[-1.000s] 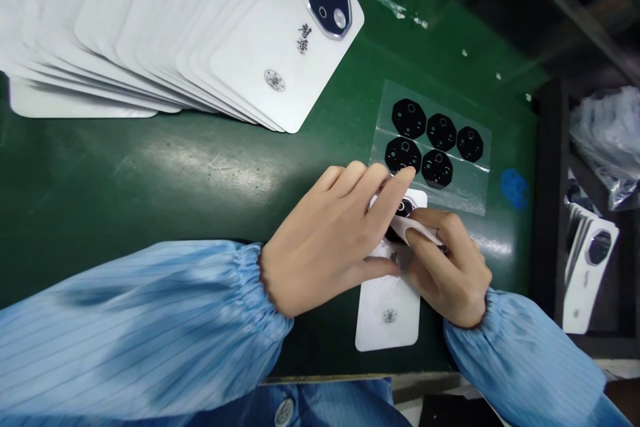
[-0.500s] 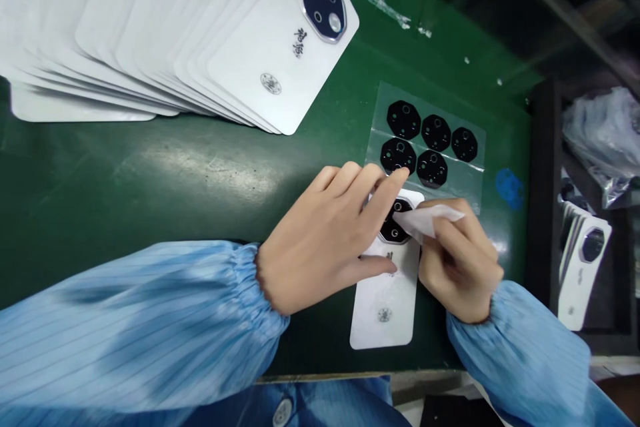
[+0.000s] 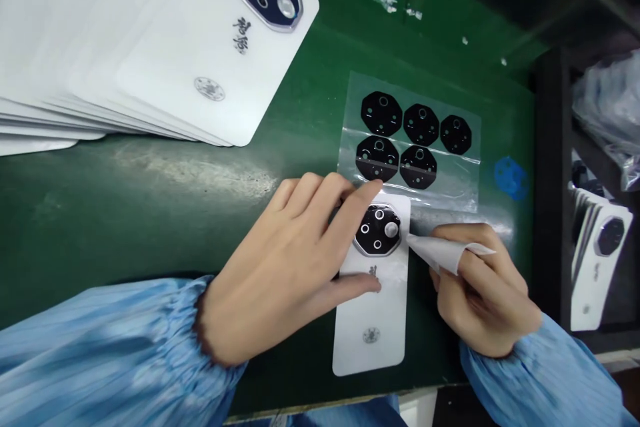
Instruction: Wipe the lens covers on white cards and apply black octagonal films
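A green counter [image 3: 150, 227] fills most of the view. Toward its far left corner lies a fanned stack [image 3: 175, 93] of white phone backs, the top one face up with a dark octagonal camera block. At the right edge stands a black box [image 3: 550, 213], holding a few more phone backs [image 3: 597, 280] and a clear bag [image 3: 607, 107]. Both arms wear blue sleeves [image 3: 125, 347].

The left hand [image 3: 273, 280] is spread palm down, fingers released, with the index finger and thumb extended over a white panel [image 3: 370, 320]. The right hand [image 3: 480, 293] has its fingers clenched on a folded white wipe [image 3: 440, 252]. Beyond the panel, away from the near edge, lies a clear sheet [image 3: 465, 173] bearing five black octagons [image 3: 381, 113].

The panel lies flat near the counter's near edge, right of the left palm. The wipe's pointed tip is at its right side; whether they touch is unclear. A blue patch [image 3: 510, 177] lies between sheet and box. The panel's camera plate [image 3: 379, 230] is black, with four round openings; a small round emblem [image 3: 371, 335] sits lower down.
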Action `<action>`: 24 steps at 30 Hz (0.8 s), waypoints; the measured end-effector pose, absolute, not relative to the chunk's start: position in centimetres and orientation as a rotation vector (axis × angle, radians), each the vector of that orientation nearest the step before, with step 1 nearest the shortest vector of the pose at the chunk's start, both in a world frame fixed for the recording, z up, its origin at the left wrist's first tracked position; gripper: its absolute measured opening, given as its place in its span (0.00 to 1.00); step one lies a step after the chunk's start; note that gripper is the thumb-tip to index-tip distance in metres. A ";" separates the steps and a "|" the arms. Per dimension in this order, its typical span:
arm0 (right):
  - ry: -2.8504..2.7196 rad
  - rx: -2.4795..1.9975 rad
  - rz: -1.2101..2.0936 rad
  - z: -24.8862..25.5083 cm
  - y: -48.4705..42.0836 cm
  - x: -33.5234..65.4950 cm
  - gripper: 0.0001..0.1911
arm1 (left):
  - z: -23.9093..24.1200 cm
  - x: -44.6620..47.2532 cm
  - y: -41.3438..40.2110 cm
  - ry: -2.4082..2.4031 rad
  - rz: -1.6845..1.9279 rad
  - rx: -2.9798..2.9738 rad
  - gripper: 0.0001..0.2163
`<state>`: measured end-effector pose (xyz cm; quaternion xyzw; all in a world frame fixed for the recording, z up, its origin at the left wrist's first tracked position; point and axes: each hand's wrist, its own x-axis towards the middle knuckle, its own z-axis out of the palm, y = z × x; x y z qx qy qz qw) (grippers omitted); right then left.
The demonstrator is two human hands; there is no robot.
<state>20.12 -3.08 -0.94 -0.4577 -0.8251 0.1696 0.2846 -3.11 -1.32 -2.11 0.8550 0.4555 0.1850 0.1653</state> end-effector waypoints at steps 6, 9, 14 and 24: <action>-2.513 -1.097 0.425 -0.6 -2.9 19.4 0.15 | -2.3 -3.2 -1.3 1.266 0.542 2.489 0.39; -2.544 -1.057 0.385 -0.9 -3.1 19.2 0.12 | -2.6 -3.2 -1.3 1.267 0.533 2.492 0.41; -2.567 -1.087 0.226 -1.3 -3.4 19.0 0.12 | -2.7 -3.2 -1.3 1.266 0.531 2.483 0.42; -2.565 -1.083 0.326 -0.7 -2.8 18.7 0.13 | -2.6 -3.2 -1.3 1.272 0.555 2.484 0.42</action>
